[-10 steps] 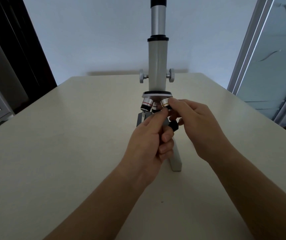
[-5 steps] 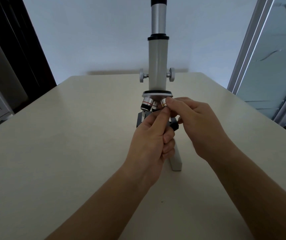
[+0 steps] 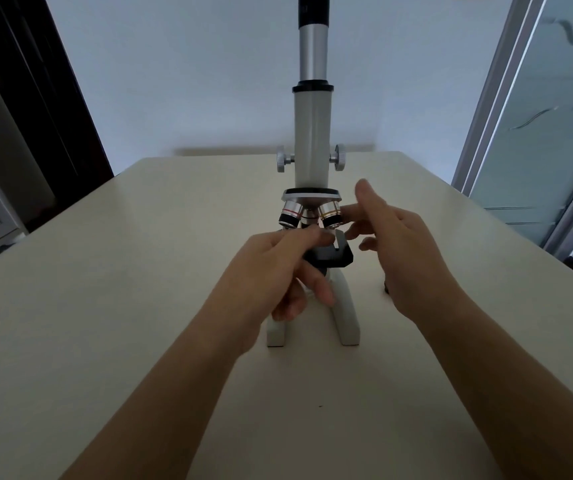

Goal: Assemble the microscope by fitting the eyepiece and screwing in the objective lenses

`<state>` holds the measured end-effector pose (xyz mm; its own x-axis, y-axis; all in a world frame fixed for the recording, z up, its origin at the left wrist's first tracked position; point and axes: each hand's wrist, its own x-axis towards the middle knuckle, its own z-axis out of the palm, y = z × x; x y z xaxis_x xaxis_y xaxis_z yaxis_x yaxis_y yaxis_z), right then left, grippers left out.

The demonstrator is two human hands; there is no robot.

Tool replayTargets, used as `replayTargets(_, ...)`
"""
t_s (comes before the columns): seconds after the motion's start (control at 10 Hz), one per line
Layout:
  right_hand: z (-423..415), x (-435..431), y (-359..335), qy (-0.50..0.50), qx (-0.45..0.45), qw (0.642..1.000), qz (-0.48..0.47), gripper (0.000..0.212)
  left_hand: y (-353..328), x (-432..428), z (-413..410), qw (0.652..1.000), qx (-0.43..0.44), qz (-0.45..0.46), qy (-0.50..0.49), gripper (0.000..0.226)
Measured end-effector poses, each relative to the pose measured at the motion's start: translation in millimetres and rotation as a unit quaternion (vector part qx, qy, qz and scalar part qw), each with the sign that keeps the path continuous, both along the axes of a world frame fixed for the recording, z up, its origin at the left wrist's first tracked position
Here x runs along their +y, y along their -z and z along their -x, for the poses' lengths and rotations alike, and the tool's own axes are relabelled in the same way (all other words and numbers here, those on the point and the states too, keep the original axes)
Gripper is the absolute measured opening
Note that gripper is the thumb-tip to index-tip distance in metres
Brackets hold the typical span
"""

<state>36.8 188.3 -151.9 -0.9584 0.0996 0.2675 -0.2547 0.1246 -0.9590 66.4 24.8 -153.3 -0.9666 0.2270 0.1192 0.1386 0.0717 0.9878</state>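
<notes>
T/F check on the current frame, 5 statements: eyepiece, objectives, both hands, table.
1. The eyepiece sits in the top of the microscope tube. True.
2. Only one objective lens hangs under the nosepiece. False: three show, a red-banded objective, a gold-banded objective and a middle objective between them.
3. The right hand is open with fingers spread. True.
4. The right hand grips the gold-banded objective. False: its fingertips are beside the lens, not closed on it.
5. The microscope lies on its side on the table. False: it stands upright on its base, with the left hand in front of it.
</notes>
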Motion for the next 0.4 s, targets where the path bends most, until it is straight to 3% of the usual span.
replayTargets(0.1, 3.7, 6.9, 0.4, 0.027, 0.022, 0.999, 0.007, 0.055, -3.3, -4.7, -2.2, 0.996, 0.077, 0.042, -0.001, 0.040)
replayTargets(0.2, 7.5, 11.6, 2.3, 0.059, 0.046, 0.996, 0.054, 0.048, -6.9, -6.7, -3.1, 0.988, 0.154, 0.024, 0.005, 0.046)
replayTargets(0.3, 9.6, 12.1, 0.6, 0.031, 0.086, 0.988, 0.121, 0.040, -7.7, -10.9, -1.2, 0.985, 0.162, -0.046, 0.046, 0.039)
replayTargets(0.4, 4.0, 8.5, -3.1, -0.058, 0.142, 0.978, 0.141, 0.027, -12.2, -14.4, -2.8, 0.980, 0.109, -0.142, 0.082, 0.027)
